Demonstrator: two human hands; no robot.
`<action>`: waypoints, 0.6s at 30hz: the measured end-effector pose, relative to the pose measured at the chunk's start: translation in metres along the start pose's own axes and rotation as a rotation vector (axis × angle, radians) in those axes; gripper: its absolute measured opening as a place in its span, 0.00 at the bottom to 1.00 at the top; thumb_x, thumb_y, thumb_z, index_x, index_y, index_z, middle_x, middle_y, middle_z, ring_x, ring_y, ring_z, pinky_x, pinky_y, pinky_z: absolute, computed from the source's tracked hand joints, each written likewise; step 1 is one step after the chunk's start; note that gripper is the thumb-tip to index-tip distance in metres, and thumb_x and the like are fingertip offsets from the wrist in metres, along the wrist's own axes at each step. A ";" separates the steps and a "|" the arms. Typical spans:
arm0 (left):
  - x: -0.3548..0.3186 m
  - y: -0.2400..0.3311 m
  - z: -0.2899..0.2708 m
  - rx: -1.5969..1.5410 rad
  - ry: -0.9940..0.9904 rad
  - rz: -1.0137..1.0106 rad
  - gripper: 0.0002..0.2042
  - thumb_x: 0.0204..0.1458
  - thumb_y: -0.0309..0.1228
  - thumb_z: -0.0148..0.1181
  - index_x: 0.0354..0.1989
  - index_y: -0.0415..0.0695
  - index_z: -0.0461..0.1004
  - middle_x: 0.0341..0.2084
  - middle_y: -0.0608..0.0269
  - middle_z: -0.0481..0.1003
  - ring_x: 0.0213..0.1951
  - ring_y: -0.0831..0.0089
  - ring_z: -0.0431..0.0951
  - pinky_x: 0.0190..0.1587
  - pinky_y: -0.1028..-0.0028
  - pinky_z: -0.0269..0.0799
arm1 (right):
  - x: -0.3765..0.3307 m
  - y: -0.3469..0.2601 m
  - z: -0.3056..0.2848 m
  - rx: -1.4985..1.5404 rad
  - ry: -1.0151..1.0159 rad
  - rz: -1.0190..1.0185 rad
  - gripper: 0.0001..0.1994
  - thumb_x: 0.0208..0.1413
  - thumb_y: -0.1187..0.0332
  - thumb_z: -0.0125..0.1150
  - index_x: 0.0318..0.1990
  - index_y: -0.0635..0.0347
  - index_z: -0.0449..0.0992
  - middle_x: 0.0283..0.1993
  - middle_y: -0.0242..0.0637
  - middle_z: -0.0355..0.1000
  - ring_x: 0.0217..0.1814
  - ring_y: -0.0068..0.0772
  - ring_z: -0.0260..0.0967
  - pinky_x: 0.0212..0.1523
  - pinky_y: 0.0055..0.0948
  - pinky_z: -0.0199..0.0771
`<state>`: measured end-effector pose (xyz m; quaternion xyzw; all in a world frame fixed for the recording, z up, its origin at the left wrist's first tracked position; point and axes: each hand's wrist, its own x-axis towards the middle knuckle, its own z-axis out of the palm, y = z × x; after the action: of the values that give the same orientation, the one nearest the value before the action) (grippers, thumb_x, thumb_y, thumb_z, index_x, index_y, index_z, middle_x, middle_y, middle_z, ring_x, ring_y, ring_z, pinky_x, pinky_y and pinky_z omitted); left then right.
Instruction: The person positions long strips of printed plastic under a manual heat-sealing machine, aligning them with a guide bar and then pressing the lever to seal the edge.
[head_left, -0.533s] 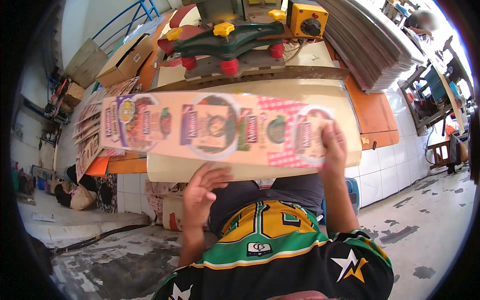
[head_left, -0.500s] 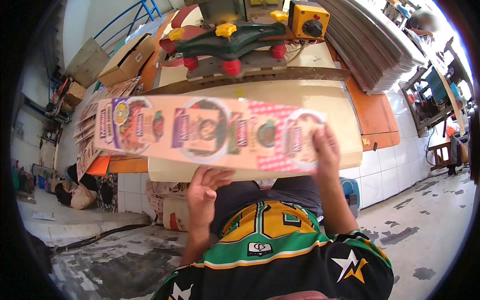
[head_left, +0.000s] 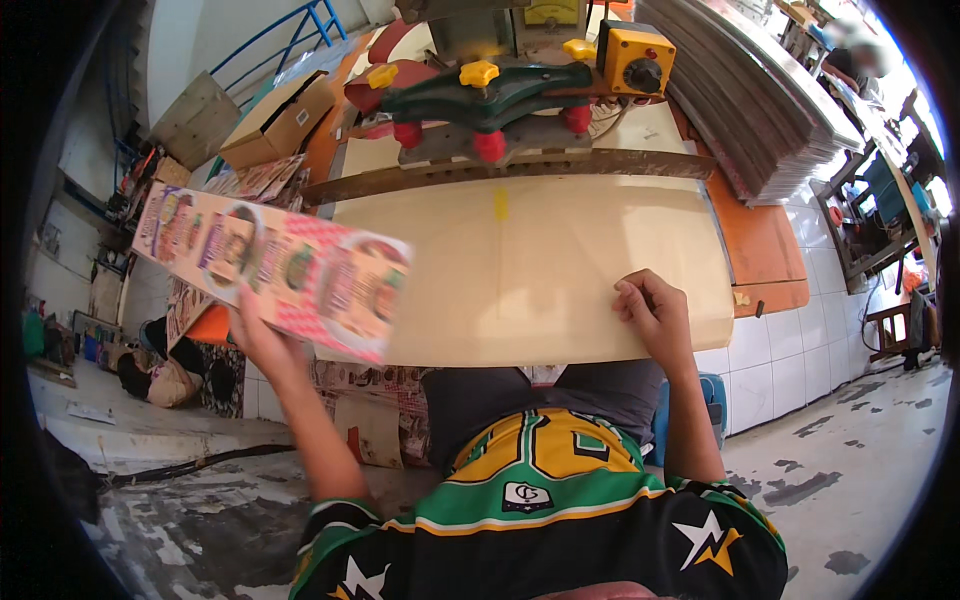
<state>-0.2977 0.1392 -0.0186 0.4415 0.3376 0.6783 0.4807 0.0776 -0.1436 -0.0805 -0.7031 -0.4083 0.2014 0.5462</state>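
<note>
At far left, the left hand [head_left: 262, 338] holds a long printed card sheet [head_left: 272, 270] by its lower edge, grip closed on it from beneath, the sheet lifted clear of the tabletop [head_left: 560, 270] and angled out over the floor at the left. Behind it lies a stack of similar printed sheets [head_left: 262, 180] and an open cardboard box [head_left: 280, 118]. At centre, the pale tabletop lies bare before the dark curved bar [head_left: 520, 168] of a machine with red and yellow knobs [head_left: 487, 105]; judged from this, one sheet has left the work area and no other has been laid down. At right, the right hand [head_left: 652, 312] rests knuckles-down, fingers curled and empty, on the tabletop's near edge. Further right stand a yellow switch box [head_left: 637, 60] and a tall pile of grey boards [head_left: 760, 100]. Nothing obstructs the surface.
</note>
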 end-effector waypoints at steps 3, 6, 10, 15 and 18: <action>0.097 0.000 -0.022 -0.023 -0.004 0.110 0.18 0.63 0.35 0.59 0.54 0.36 0.69 0.45 0.57 0.76 0.45 0.69 0.79 0.45 0.69 0.77 | 0.001 0.009 -0.002 0.043 0.012 -0.011 0.08 0.66 0.70 0.57 0.38 0.68 0.77 0.26 0.33 0.75 0.27 0.18 0.70 0.31 0.20 0.72; 0.195 0.000 -0.051 0.068 0.080 0.031 0.11 0.61 0.37 0.62 0.40 0.41 0.74 0.32 0.65 0.78 0.32 0.79 0.78 0.28 0.79 0.70 | 0.000 0.006 0.000 0.007 0.012 -0.020 0.08 0.65 0.70 0.58 0.39 0.67 0.77 0.25 0.35 0.76 0.26 0.21 0.72 0.30 0.21 0.72; 0.273 -0.021 -0.076 0.294 0.026 -0.248 0.12 0.62 0.39 0.61 0.40 0.42 0.75 0.29 0.68 0.79 0.26 0.82 0.77 0.18 0.85 0.59 | 0.000 0.007 -0.001 0.010 0.024 -0.016 0.09 0.65 0.68 0.59 0.38 0.67 0.77 0.24 0.34 0.76 0.26 0.20 0.72 0.30 0.22 0.71; 0.313 -0.069 -0.123 0.408 0.055 -0.404 0.07 0.63 0.31 0.56 0.42 0.42 0.75 0.29 0.66 0.82 0.26 0.81 0.81 0.14 0.85 0.54 | 0.001 0.012 -0.003 0.053 0.003 -0.036 0.09 0.65 0.68 0.59 0.38 0.67 0.77 0.24 0.34 0.76 0.26 0.20 0.72 0.30 0.22 0.71; 0.306 -0.087 -0.114 0.363 0.043 -0.341 0.06 0.63 0.29 0.54 0.41 0.41 0.76 0.28 0.66 0.81 0.25 0.82 0.80 0.16 0.85 0.55 | 0.001 0.011 -0.004 0.046 0.004 -0.024 0.09 0.65 0.68 0.59 0.38 0.67 0.77 0.24 0.34 0.76 0.26 0.20 0.72 0.30 0.22 0.71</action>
<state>-0.4170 0.4529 -0.0553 0.4428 0.5336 0.5250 0.4935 0.0855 -0.1461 -0.0895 -0.6859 -0.4109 0.2027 0.5653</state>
